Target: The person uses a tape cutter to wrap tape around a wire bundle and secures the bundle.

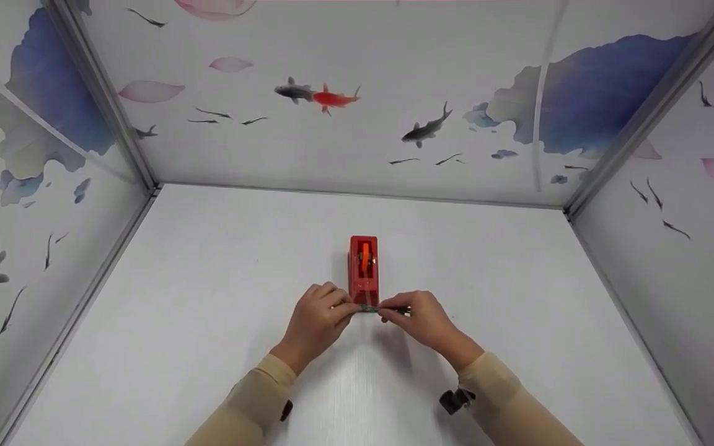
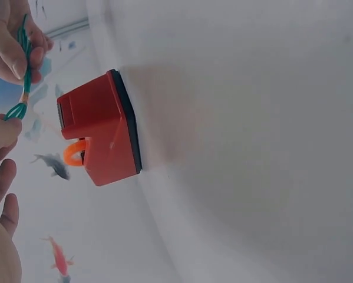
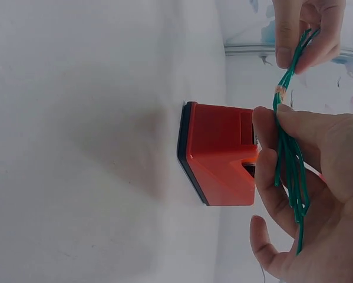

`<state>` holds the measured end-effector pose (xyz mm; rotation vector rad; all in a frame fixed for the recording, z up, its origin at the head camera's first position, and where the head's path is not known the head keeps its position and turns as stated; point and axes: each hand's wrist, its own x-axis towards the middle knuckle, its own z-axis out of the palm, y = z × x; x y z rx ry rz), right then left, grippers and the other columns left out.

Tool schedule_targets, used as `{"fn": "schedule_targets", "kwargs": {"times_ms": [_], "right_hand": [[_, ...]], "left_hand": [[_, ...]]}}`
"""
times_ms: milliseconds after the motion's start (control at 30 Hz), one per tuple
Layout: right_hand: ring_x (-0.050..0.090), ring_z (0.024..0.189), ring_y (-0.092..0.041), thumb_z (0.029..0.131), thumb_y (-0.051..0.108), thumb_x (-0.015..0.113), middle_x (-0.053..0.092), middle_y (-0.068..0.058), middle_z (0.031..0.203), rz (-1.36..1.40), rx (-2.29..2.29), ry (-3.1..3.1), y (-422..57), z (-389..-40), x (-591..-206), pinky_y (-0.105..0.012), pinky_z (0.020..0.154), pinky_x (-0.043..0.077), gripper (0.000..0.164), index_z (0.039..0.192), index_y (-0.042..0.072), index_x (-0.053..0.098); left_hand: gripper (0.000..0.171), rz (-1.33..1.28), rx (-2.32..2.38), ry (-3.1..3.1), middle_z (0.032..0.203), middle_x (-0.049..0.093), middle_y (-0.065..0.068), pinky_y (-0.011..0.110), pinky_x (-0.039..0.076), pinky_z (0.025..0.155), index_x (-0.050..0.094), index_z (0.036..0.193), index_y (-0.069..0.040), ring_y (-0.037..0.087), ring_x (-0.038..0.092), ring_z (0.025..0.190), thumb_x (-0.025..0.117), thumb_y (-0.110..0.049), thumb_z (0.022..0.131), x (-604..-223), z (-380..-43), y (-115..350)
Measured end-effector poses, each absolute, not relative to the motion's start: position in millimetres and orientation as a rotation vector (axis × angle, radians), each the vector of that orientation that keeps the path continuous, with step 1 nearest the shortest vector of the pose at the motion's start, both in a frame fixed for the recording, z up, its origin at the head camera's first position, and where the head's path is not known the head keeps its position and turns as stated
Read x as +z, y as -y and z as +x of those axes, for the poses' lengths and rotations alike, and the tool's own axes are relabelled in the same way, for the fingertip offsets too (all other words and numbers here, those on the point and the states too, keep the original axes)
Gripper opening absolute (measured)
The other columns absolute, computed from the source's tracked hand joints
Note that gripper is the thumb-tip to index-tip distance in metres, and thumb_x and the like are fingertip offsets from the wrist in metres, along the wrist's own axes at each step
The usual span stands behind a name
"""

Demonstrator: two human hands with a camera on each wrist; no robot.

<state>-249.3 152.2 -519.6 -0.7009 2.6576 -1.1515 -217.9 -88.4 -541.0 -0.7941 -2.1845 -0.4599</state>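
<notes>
Both hands hold a bundle of thin green wires (image 3: pixel 292 162) between them, just above the front end of a red tape dispenser (image 1: pixel 366 286). My left hand (image 1: pixel 321 317) pinches one end of the bundle between thumb and fingers. Close to a band of clear tape (image 3: pixel 280 91) round the wires, my right hand (image 1: pixel 424 317) pinches them with thumb and forefinger; its other fingers curl loosely, and the free wire ends hang across its palm. The dispenser stands upright on its black base, an orange tape core (image 2: pixel 74 152) showing in its hollow.
The white tabletop (image 1: pixel 220 260) spreads around the dispenser. White panels (image 1: pixel 344 148) printed with fish and petals rise at the back and both sides, joined by metal corner posts (image 1: pixel 106 93). A small black device (image 1: pixel 456 401) sits by the right sleeve.
</notes>
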Motion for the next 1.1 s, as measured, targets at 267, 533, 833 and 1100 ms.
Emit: {"fn": "schedule_targets", "kwargs": {"times_ms": [267,533,833,1100], "right_hand": [[0.065,0.079,-0.008,0.092,0.016,0.079,0.077,0.011,0.088,-0.748,-1.171,-2.761,-152.9,-250.3,-525.2,-0.024,0.072,0.057,0.012,0.103,0.019,0.083],[0.067,0.083,-0.007,0.092,0.015,0.079,0.077,0.009,0.091,-0.777,-1.227,-2.741,-157.1,-251.5,-527.1,-0.029,0.078,0.06,0.012,0.102,0.021,0.083],[0.069,0.085,-0.009,0.091,0.014,0.08,0.077,0.01,0.093,-0.779,-1.287,-2.745,-155.9,-252.3,-527.5,-0.033,0.08,0.061,0.016,0.104,0.023,0.083],[0.069,0.086,-0.008,0.091,0.014,0.08,0.077,0.01,0.096,-0.837,-1.329,-2.701,-156.9,-251.6,-533.7,-0.029,0.079,0.061,0.019,0.107,0.024,0.082]], "left_hand": [[0.019,-0.814,-0.485,2.219,0.084,0.07,-0.007,0.031,0.052,0.077,0.082,0.099,-0.024,0.009,0.062,0.074,0.087,-0.034,0.084,-543.2,-212.6,86.1],[0.013,-0.625,-1.023,2.574,0.092,0.074,-0.007,0.022,0.049,0.069,0.079,0.105,-0.021,0.014,0.065,0.074,0.077,-0.028,0.094,-539.6,-212.1,81.6],[0.017,-0.365,-1.595,2.785,0.099,0.073,-0.01,0.023,0.051,0.067,0.079,0.111,-0.019,0.012,0.059,0.085,0.074,-0.028,0.097,-539.9,-216.5,86.4],[0.019,-0.39,-1.673,2.82,0.095,0.072,-0.006,0.024,0.05,0.066,0.079,0.112,-0.011,0.016,0.058,0.088,0.073,-0.022,0.098,-545.1,-217.6,89.3]]}}
